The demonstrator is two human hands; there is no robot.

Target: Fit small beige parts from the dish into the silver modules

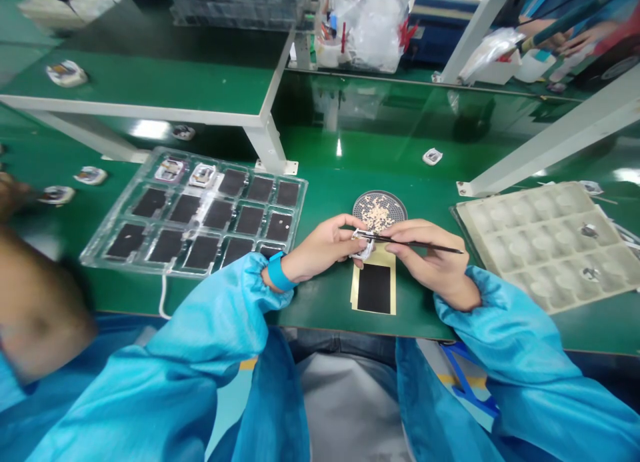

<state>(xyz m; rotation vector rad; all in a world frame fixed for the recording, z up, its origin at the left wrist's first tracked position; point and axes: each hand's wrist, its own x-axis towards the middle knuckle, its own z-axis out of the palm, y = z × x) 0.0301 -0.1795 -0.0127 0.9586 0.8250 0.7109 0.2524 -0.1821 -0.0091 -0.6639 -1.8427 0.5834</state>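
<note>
Green tabletop (320,295) beneath unbranded-looking white part (363,246)

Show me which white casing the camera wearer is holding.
The casing in the left hand, the only one with a slim black tool over it, held by the right hand.

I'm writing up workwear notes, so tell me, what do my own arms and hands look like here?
The left hand and right hand are both gloveless. The left sleeve and right sleeve are bright blue, loose and wrinkled, gathered at the cuffs. A blue wristband circles the left wrist; none shows on the right.
</note>
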